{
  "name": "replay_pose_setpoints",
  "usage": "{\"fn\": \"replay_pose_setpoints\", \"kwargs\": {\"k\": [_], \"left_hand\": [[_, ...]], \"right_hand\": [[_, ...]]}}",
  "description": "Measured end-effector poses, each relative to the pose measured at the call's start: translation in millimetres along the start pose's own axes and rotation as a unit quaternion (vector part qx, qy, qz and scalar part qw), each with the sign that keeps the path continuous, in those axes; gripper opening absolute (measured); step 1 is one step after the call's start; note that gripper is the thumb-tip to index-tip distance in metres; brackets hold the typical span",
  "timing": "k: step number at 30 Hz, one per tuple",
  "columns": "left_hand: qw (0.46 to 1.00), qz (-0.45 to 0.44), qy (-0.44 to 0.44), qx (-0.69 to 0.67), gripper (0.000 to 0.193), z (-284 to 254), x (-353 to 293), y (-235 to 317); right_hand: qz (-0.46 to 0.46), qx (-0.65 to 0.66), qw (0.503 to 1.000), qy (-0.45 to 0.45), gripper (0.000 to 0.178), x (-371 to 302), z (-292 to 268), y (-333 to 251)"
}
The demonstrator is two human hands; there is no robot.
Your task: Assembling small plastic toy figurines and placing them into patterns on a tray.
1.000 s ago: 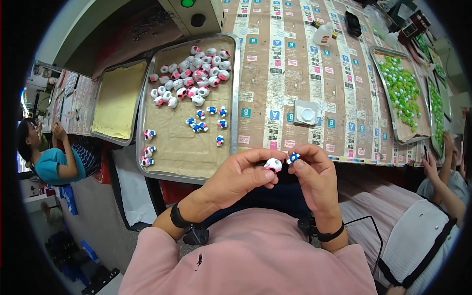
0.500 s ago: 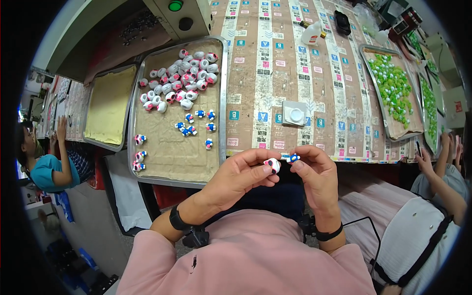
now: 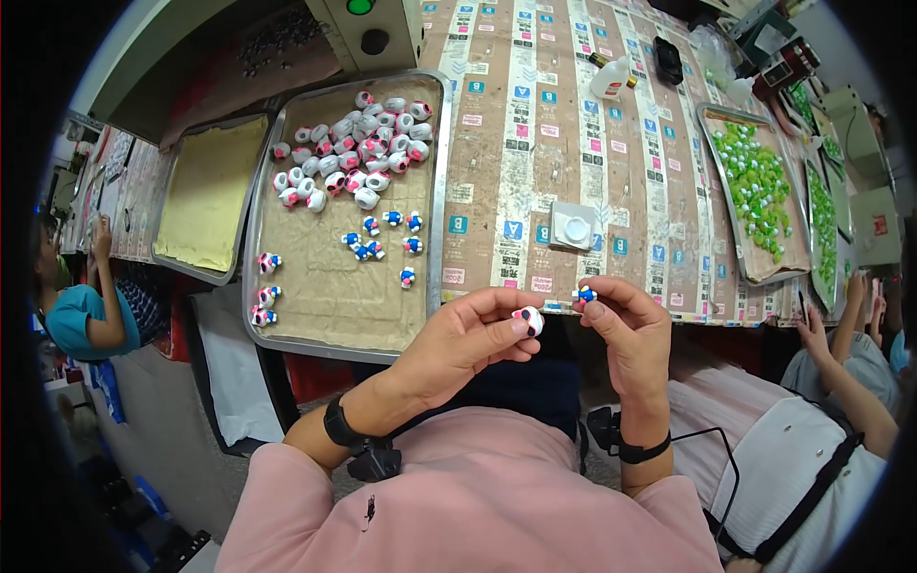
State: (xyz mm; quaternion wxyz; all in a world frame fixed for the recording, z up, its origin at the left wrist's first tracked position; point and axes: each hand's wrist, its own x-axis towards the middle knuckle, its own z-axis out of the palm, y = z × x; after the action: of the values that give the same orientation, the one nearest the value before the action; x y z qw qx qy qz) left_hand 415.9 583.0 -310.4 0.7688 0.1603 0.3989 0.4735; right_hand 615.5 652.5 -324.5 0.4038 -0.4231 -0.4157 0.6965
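Observation:
Between thumb and fingers, my left hand (image 3: 466, 336) pinches a white figurine head (image 3: 533, 322) with black and pink marks. My right hand (image 3: 626, 320) holds a small blue-and-white figurine body (image 3: 584, 295) by thumb and fingertips. A gap separates the two pieces, both just past the table's front edge. To the left, a metal tray (image 3: 325, 336) lined with brown paper bears a heap of white-and-pink heads (image 3: 368, 153). Several blue bodies (image 3: 363, 246) lie below the heap, and joined figurines (image 3: 266, 294) line the tray's left side.
A white dish (image 3: 573, 227) on a square base sits ahead of my hands, with a white bottle (image 3: 609, 78) farther back. A tray of green pieces (image 3: 759, 191) stands right. Left is a yellow-lined tray (image 3: 212, 196) beside a machine (image 3: 368, 43). Other people sit at both sides.
My right hand has moved a little to the right with the blue body, widening the gap to the head. My left hand keeps its grip almost unmoved.

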Motion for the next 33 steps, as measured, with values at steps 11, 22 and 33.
{"fn": "replay_pose_setpoints", "kwargs": {"k": [11,22,33], "left_hand": [[0.999,0.031,-0.007,-0.011,0.035,1,2,1],[0.998,0.05,-0.008,-0.037,0.034,-8,-4,-5],[0.998,0.041,-0.018,-0.049,0.033,-13,-6,-5]], "right_hand": [[-0.096,-0.123,0.988,0.005,0.021,20,-6,-13],[-0.284,-0.427,0.858,0.039,0.016,55,8,-18],[-0.288,-0.478,0.83,0.017,0.014,71,10,-8]]}}
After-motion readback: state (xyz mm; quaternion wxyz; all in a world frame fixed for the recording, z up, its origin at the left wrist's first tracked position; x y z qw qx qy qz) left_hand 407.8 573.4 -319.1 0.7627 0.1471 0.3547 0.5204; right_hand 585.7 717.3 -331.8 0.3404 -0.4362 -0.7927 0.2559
